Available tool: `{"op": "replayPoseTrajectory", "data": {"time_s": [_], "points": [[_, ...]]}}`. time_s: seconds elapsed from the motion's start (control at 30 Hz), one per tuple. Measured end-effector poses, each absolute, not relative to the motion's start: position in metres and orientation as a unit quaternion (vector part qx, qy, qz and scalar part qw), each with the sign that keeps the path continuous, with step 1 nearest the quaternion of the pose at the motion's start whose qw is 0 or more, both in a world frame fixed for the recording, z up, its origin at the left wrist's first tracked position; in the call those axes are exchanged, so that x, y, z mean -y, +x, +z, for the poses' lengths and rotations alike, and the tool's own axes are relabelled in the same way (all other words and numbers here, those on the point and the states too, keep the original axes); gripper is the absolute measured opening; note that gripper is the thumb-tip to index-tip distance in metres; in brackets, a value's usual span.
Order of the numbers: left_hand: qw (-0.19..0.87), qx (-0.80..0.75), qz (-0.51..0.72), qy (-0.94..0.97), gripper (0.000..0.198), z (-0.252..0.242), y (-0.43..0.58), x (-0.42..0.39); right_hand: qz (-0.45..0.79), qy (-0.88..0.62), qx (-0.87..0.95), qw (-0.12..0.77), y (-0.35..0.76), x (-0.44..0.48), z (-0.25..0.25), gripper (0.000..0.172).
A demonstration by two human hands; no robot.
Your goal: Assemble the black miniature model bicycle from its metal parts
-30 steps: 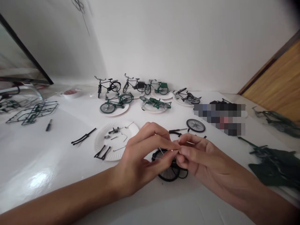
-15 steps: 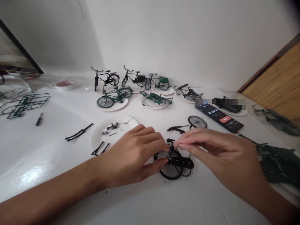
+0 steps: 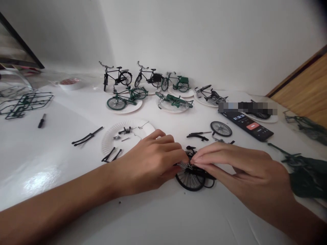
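Observation:
A partly built black model bicycle (image 3: 191, 178) lies in front of me, with its spoked wheel and saddle showing. My left hand (image 3: 159, 161) is closed on the wheel's left side, fingertips near the hub. From the right, my right hand (image 3: 235, 163) pinches at the frame just below the saddle. Whether a small part sits between its fingertips is hidden. Behind the hands lie a loose spoked wheel (image 3: 221, 129) and a black mudguard-like part (image 3: 198, 136).
A paper plate (image 3: 108, 136) with small metal parts is at left, beside black fork-shaped pieces (image 3: 87, 136) and a screwdriver (image 3: 41, 121). Several finished model bicycles (image 3: 119, 75) line the back. A phone (image 3: 246, 124) and dark green parts (image 3: 306, 173) lie at right.
The camera view has shifted slightly, moving the table's things in the picture. My right fingertips have come lower, closer to the wheel hub and my left fingers.

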State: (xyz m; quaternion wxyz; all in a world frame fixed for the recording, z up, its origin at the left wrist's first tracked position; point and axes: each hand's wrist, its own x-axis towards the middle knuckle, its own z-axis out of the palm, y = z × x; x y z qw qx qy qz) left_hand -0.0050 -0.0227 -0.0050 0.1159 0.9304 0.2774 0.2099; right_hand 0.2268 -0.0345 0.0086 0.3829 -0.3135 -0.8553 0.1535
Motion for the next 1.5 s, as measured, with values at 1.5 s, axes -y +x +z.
{"op": "replayPoseTrajectory", "data": {"time_s": [1.5], "points": [[0.188,-0.306,0.194,0.913,0.014,-0.0038,-0.0037,0.0279,0.132,-0.326,0.865,0.357,0.2232,0.0407,-0.0003,0.02]]}}
